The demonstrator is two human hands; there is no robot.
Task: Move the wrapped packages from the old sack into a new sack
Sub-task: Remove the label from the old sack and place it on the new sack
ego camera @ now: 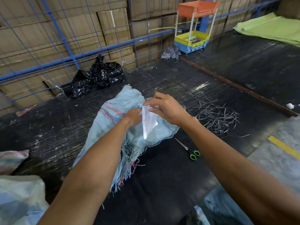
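**Supervisor:** You are holding the pale blue woven plastic sack with frayed edges (113,127) over the black work surface (162,184). Your right hand (167,109) is pinching the top of a folded white paper slip (148,122). Your left hand (134,116) is curling its fingers into the sack fabric just beside the slip.

**Operator:** What are the risks?

**Supervisor:** 2 risks are applying. The slip is likely tearing if you are pulling while it is attached; I cannot tell whether it is. The loose threads are possibly snagging your left forearm. The green-handled scissors (189,150) are lying near your right arm.

**Operator:** Orientation?

**Supervisor:** The sack's long axis is running from near-left to far-right, frayed end toward you. No wrapped packages are showing.
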